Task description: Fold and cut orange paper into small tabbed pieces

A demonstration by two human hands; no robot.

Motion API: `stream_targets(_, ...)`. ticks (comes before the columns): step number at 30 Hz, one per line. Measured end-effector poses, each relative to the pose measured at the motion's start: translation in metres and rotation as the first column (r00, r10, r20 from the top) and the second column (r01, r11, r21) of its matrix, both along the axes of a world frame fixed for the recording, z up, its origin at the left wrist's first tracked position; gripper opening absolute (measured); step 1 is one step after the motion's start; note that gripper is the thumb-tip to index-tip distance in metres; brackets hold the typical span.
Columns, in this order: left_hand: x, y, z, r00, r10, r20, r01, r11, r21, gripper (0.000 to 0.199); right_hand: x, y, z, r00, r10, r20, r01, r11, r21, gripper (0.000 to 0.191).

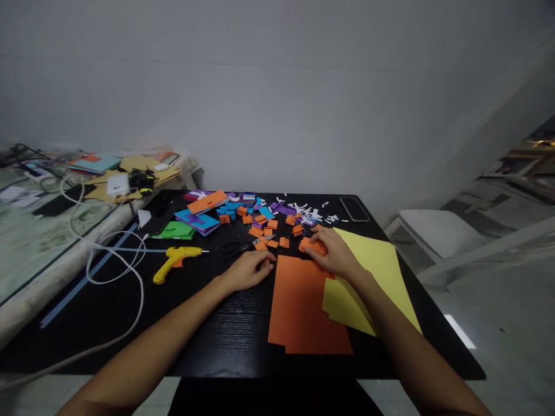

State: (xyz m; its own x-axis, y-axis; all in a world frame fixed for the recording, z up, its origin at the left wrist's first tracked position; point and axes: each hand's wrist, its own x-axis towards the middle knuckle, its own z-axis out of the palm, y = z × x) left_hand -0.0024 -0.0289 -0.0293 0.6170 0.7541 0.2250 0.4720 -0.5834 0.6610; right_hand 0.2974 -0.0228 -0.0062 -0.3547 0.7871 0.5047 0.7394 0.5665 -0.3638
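Observation:
My left hand [250, 270] rests on the black table, fingers loosely bent with a gap at the thumb and nothing visible in them. Its fingertips come close to the upper left corner of the orange paper sheets [307, 315]. Behind it lie scissors [234, 248] with dark handles, their blades among small folded orange paper pieces [272, 224]. At the upper end of the orange sheets, my right hand [333, 251] is closed over a cluster of orange paper pieces [304, 245], partly hiding them. Yellow paper sheets [381, 260] lie under my right forearm.
A yellow glue gun [176, 260] lies to the left, near a white cable [141, 289]. Stacked coloured folded papers [199, 219], white paper scraps [310, 212] and a phone [354, 209] sit toward the back. A white chair [442, 231] stands right of the table.

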Motion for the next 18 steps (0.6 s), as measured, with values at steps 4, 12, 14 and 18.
stream_targets(4,-0.001,-0.002,0.009,0.999,0.002,-0.045,0.001,0.999,0.051,0.017,-0.007,-0.005,0.007,0.992,-0.055,-0.115,0.074,0.983,0.17,0.01)
stream_targets(12,-0.013,-0.048,0.054,0.968,-0.032,-0.248,0.04,0.999,0.027,0.03,-0.02,-0.028,0.037,0.979,0.053,-0.196,0.005,0.958,0.288,0.017)
stream_targets(14,-0.035,-0.057,0.062,0.947,0.107,-0.303,-0.08,0.992,0.1,0.037,-0.019,-0.032,0.041,0.979,0.065,-0.195,-0.005,0.955,0.297,0.018)
stream_targets(18,-0.087,-0.061,0.063,0.843,0.439,-0.311,-0.422,0.898,0.124,0.041,-0.014,-0.037,0.043,0.971,0.007,-0.237,0.05,0.971,0.232,0.018)
